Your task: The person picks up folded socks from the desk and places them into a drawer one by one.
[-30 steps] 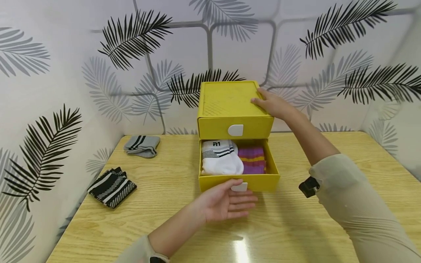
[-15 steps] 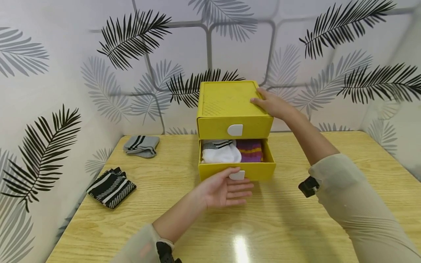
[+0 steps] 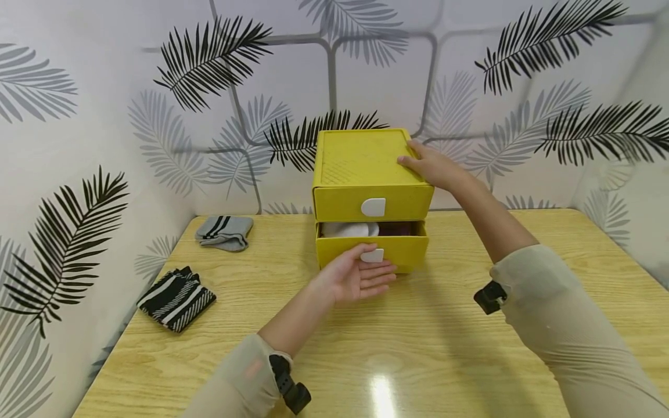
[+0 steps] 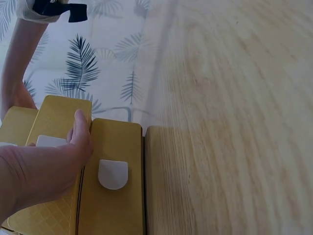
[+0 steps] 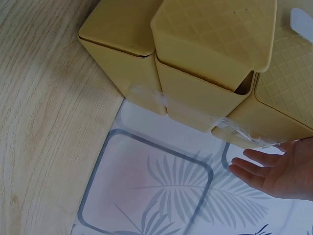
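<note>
A yellow drawer unit (image 3: 366,157) with three stacked tiers stands at the back of the table. Its middle drawer (image 3: 407,249) is partly pulled out, with a white sock (image 3: 345,230) inside; the inside is mostly in shadow. My left hand (image 3: 355,276), palm turned up and fingers straight, touches that drawer's front, thumb beside the white pull tab (image 3: 373,255). Below it, the bottom drawer (image 4: 112,205) is closed in the left wrist view. My right hand (image 3: 431,165) rests on the unit's top right edge, thumb on top, its extended fingers (image 5: 252,169) down the side.
A grey sock (image 3: 225,232) with black stripes lies at the back left of the wooden table (image 3: 470,360). Nearer sits a folded black-and-white sock (image 3: 177,299). A leaf-patterned wall (image 3: 292,75) rises right behind the drawer unit.
The middle drawer has slid back into the unit, my left hand moving with it; the purple striped sock inside has gone into shadow. My right hand has stayed in place.
</note>
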Motion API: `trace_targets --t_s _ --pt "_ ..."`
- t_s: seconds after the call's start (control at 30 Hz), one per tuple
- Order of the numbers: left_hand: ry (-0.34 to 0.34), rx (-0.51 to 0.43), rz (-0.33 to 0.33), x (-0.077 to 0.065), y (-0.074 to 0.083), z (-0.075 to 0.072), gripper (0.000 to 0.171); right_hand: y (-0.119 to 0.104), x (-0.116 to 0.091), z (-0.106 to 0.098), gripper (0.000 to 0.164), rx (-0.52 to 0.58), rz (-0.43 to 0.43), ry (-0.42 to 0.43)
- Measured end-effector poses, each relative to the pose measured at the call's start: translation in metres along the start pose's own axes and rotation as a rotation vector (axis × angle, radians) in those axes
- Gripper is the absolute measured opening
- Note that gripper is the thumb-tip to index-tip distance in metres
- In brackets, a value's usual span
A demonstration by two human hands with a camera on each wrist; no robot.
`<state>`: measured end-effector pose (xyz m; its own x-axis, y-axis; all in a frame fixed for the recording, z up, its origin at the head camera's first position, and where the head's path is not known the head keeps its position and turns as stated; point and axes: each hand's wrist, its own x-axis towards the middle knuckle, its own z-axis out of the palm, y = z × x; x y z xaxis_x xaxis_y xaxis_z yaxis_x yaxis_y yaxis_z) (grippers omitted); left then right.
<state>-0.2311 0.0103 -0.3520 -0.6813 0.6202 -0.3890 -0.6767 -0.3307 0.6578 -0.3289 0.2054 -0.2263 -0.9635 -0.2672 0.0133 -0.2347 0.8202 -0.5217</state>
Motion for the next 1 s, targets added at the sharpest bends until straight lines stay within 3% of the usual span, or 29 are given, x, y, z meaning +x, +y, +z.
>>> trace_targets --t_s 0.37,0.67,0.87,1.0 --pt "0.052 -0.043 0.034 0.018 0.012 0.000 0.054 0.000 0.000 0.000 0.064 0.013 -0.011 0.004" --pt "0.050 -0.022 0.030 0.023 0.020 -0.002 0.055 0.001 0.002 0.002 0.065 0.012 -0.021 0.010" --pt "0.014 0.117 -0.004 0.024 0.006 -0.009 0.057 0.002 0.002 0.002 0.065 0.020 -0.015 0.005" --pt "0.037 0.080 -0.089 0.027 -0.008 -0.017 0.062 0.002 0.002 0.001 0.066 0.017 -0.009 0.001"
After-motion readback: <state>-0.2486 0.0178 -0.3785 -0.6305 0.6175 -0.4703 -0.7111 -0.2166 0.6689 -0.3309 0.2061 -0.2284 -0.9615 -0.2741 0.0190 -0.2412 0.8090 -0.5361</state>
